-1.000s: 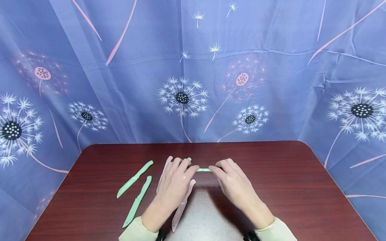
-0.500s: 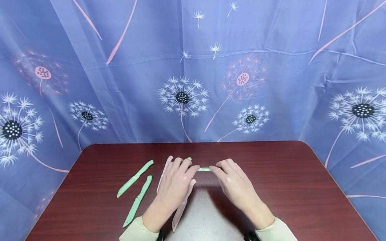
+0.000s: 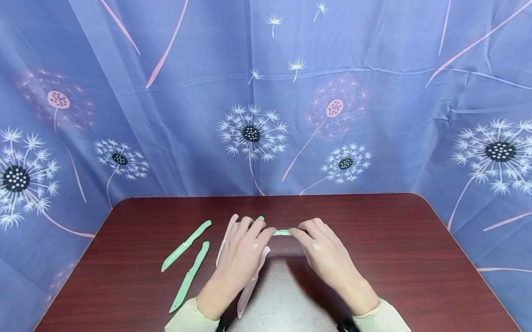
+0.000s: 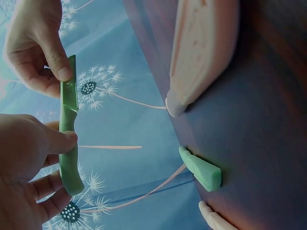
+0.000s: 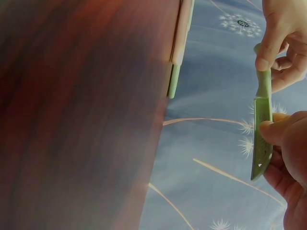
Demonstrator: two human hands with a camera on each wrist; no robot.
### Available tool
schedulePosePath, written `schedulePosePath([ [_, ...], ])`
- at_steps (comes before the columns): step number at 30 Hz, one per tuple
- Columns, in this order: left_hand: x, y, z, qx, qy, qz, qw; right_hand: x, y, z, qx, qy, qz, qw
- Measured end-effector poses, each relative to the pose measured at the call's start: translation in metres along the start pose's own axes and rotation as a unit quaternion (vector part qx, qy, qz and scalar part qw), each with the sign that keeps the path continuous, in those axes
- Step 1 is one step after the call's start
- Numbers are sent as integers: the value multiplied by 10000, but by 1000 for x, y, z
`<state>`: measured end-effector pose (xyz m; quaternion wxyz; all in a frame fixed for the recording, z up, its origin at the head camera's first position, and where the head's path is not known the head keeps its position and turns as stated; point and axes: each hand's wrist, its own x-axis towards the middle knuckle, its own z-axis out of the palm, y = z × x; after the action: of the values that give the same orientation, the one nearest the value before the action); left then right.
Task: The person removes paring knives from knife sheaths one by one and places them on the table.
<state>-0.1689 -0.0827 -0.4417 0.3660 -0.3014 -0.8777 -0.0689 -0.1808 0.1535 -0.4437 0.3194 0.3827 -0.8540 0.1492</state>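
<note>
Both hands hold one green knife in a green sheath, level above the table in the head view. My left hand pinches the handle between thumb and fingers, as the left wrist view shows. My right hand pinches the sheath, thumb on its flat side. Handle and sheath meet between the hands, and no bare blade shows. Below my left hand lie a pink knife and a second pink knife, both partly hidden by that hand in the head view.
Left of the hands, two more green knives lie slanted on the dark red-brown table. A blue curtain with dandelion prints surrounds the table's back and sides. Bright glare lies on the table's front middle.
</note>
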Motion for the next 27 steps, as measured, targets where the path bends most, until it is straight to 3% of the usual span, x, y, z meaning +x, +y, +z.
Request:
schedulePosePath([
  [11,1,-1,0,-82,24,-9,10000,-2,4,3,46,130,-103,9999],
  [19,1,-1,-2,-84,-103,-98,9999,-2,5,1,89,-69,3,9999],
  [27,-1,-2,1,-184,77,-23,9998,-2,5,0,74,-101,-4,9999],
])
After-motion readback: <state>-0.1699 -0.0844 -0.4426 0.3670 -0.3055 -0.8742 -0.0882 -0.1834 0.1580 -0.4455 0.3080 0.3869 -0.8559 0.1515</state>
